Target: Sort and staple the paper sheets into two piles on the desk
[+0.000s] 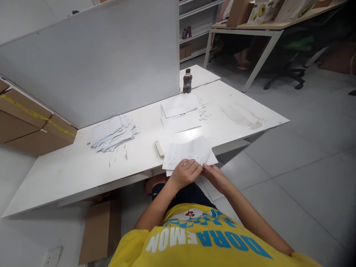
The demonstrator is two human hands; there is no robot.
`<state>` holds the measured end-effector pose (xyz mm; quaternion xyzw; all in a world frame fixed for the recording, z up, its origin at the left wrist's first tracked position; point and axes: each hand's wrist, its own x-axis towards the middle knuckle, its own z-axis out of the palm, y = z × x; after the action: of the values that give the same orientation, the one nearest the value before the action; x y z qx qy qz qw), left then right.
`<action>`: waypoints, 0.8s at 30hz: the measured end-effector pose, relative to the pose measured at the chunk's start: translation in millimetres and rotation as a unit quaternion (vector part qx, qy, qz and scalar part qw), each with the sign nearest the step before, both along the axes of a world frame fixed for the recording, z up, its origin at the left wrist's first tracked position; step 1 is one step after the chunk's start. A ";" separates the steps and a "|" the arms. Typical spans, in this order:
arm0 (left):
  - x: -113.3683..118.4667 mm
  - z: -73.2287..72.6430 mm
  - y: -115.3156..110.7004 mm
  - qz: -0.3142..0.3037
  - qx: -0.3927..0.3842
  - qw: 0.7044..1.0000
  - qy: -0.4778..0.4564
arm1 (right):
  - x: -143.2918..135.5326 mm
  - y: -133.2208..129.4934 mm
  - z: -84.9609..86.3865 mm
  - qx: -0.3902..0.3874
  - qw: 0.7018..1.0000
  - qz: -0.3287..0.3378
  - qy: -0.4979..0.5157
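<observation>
Printed sheets of paper lie partly over the table's near edge, in front of my body. My left hand is closed on their near edge, its fingers curled over the top. Close beside it, my right hand pinches the same edge near the right corner; its fingertips are partly hidden. Left of the sheets lies a small cream oblong object, perhaps a stapler. Farther back are more papers with small torn scraps at their right. An untidy stack of papers sits to the left.
The white table has a tall grey partition along its back. A dark drink bottle stands upright by the partition's end. Cardboard boxes are at the left, and another box is under the table. Behind is another desk.
</observation>
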<state>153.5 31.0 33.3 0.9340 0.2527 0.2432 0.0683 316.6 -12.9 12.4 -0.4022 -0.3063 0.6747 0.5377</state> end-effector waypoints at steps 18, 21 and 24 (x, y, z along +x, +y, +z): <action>-43.3 -82.4 -46.9 0.307 -0.486 0.621 -0.533 | 17.6 0.9 -28.4 -0.053 0.997 -0.051 -0.004; -34.7 -71.4 -43.5 0.239 -0.589 0.555 -0.537 | 27.9 5.5 -28.6 -0.058 0.998 0.002 -0.023; -27.5 -59.4 -40.2 0.235 -0.582 0.578 -0.522 | 44.2 10.8 -27.6 -0.063 0.996 -0.009 -0.060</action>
<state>126.0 -9.2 -26.1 0.3136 0.4709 0.4970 0.6579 360.7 -2.1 -15.3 -0.4782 -0.2912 0.6622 0.4980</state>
